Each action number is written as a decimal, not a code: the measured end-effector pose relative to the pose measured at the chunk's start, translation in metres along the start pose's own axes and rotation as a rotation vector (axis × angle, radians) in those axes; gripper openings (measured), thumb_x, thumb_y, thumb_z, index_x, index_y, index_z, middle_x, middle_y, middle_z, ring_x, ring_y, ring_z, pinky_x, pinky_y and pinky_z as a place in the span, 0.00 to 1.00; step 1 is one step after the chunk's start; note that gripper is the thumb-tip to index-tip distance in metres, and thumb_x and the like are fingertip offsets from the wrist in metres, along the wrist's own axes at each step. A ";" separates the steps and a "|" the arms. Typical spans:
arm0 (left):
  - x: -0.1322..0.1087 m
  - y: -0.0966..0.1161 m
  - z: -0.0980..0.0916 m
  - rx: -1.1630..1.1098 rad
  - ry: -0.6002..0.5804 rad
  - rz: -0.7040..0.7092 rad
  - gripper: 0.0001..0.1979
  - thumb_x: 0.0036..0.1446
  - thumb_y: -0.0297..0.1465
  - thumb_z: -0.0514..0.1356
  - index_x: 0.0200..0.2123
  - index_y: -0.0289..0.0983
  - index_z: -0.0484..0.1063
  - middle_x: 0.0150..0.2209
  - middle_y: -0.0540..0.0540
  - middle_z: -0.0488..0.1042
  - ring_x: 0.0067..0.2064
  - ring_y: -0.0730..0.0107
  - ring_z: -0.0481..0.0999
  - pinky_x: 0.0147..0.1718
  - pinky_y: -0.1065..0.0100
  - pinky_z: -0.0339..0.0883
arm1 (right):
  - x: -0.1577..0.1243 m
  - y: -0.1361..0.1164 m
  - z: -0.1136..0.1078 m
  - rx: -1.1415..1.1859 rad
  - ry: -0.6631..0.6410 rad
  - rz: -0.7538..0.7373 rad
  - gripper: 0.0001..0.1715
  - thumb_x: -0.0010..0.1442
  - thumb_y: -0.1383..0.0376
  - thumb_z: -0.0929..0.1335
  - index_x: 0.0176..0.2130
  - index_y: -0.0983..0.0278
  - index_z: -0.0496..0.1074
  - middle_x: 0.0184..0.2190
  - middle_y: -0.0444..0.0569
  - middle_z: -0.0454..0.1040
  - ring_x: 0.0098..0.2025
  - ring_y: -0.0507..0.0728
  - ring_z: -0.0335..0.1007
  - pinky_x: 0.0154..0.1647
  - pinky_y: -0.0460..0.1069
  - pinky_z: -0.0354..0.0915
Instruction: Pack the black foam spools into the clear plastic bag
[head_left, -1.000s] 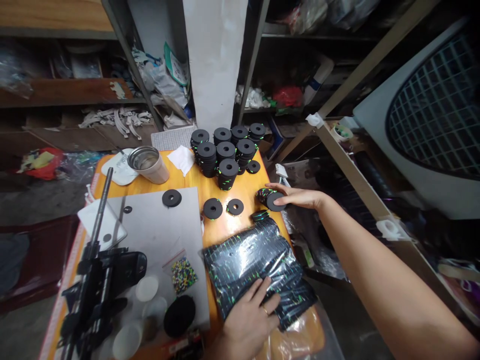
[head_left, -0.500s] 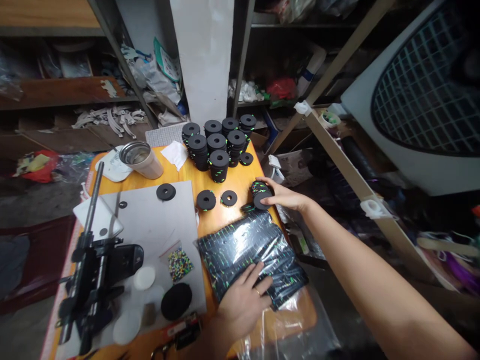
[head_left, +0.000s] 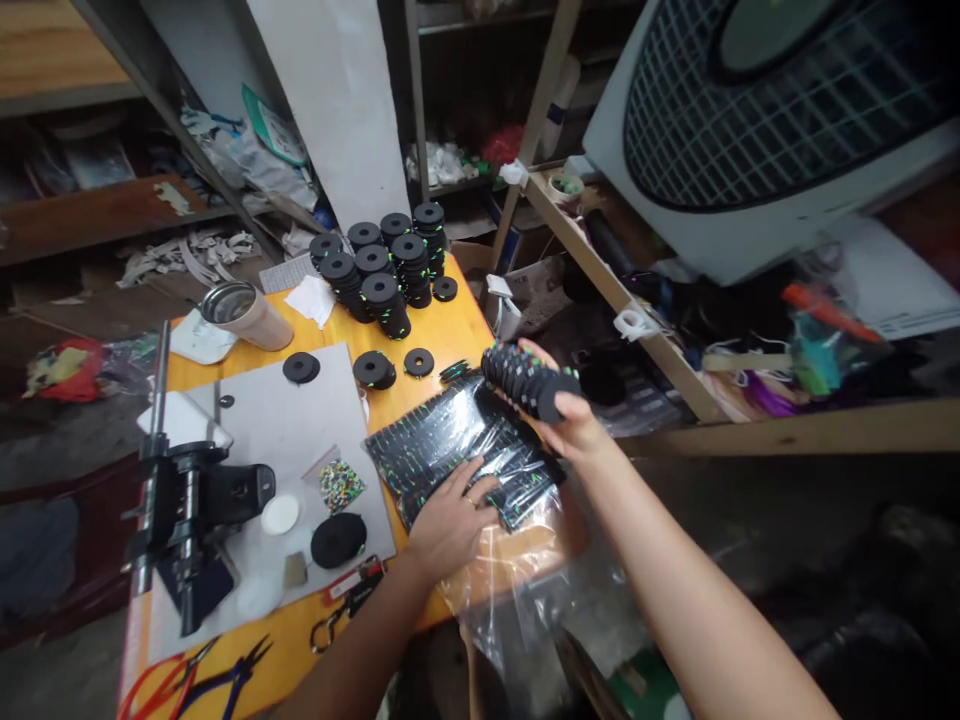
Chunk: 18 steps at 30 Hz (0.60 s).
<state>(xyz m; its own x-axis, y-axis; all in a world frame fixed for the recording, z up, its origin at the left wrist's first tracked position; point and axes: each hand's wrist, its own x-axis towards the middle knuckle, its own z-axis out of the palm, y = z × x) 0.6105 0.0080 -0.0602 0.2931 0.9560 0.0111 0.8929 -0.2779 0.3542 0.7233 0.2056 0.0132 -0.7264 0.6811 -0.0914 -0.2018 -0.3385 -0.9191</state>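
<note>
My right hand grips a row of black foam spools, ring-shaped with green flecks, tilted sideways above the bag's upper right corner. Fingers and thumb clasp its ends. My left hand lies flat with fingers spread on a clear plastic bag packed with rows of similar black spools. Just beyond the bag, a few thin spools lie on the table. A single spool and a short stack sit to their left. Taller stacks of spools stand at the back.
On the grey mat are a clamp-like metal tool, a small bag of coloured beads and a black disc. Pliers lie at the front left. A cup stands behind; a large fan is at right.
My right hand has lifted the spools off the table's right edge and brought them nearer, turned sideways. My left hand stays on the bag. The view has swung right.
</note>
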 end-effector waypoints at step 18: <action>0.003 0.008 -0.008 0.055 0.094 0.011 0.12 0.53 0.21 0.55 0.35 0.39 0.77 0.57 0.42 0.65 0.67 0.49 0.51 0.62 0.46 0.58 | -0.334 0.142 0.017 0.310 0.593 0.165 0.55 0.37 0.47 0.76 0.61 0.47 0.59 0.65 0.47 0.60 0.69 0.70 0.48 0.69 0.66 0.46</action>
<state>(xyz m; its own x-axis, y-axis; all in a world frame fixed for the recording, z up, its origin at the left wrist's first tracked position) 0.6161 0.0097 -0.0498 0.2722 0.9567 0.1034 0.9078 -0.2909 0.3021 0.9255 -0.0809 -0.0802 -0.2992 0.8152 -0.4960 -0.3623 -0.5779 -0.7313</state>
